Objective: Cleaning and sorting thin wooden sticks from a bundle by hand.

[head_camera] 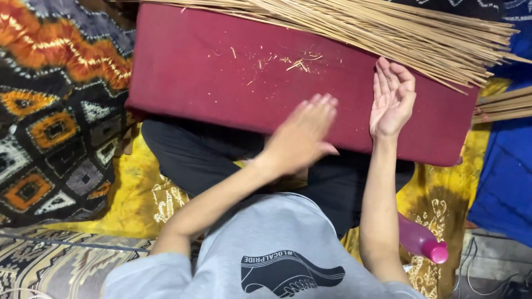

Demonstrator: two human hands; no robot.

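Note:
My left hand (pixel 302 135) hovers blurred over the near edge of a dark red cushion (pixel 194 72), palm down, fingers together, holding nothing. My right hand (pixel 392 99) rests on the cushion to the right, palm turned up and fingers loosely spread, empty. Just beyond its fingertips lies a thick bundle of thin tan sticks (pixel 399 33), slanting across the cushion's far right corner. Small stick splinters (pixel 299 62) are scattered on the cushion's middle.
The cushion lies across my crossed legs in black trousers (pixel 199 155). A pink bottle (pixel 424 242) sits by my right elbow on yellow patterned cloth (pixel 438 205). More sticks (pixel 504 105) lie at the right on blue fabric (pixel 507 182). A patterned blanket (pixel 55 111) fills the left.

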